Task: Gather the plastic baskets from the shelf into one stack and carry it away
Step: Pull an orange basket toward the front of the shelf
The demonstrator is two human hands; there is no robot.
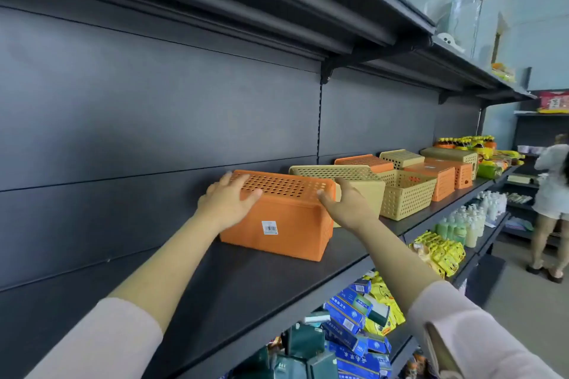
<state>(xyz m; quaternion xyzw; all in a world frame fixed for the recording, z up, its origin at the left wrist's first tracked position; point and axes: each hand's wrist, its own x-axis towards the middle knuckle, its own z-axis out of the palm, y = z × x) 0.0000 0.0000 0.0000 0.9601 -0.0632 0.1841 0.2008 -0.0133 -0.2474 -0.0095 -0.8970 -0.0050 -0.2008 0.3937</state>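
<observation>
An orange perforated basket (pixel 286 224) lies on its side on the dark shelf (pixel 240 280), its solid base with a barcode sticker facing me. My left hand (pixel 226 198) grips its upper left end. My right hand (pixel 346 201) clasps its upper right corner. Right behind it lies a beige basket (pixel 354 177). Further right stand an upright beige basket (pixel 406 197), an orange one (pixel 437 178), another orange one (pixel 366 161) and several more orange and beige baskets along the shelf.
Bottles with yellow caps (pixel 462 143) end the basket row. Below are blue boxes (pixel 351 317), yellow packets (pixel 440 252) and pale bottles (pixel 468 224). A person (pixel 551 203) stands in the aisle at far right. A shelf overhang (pixel 277 9) hangs above.
</observation>
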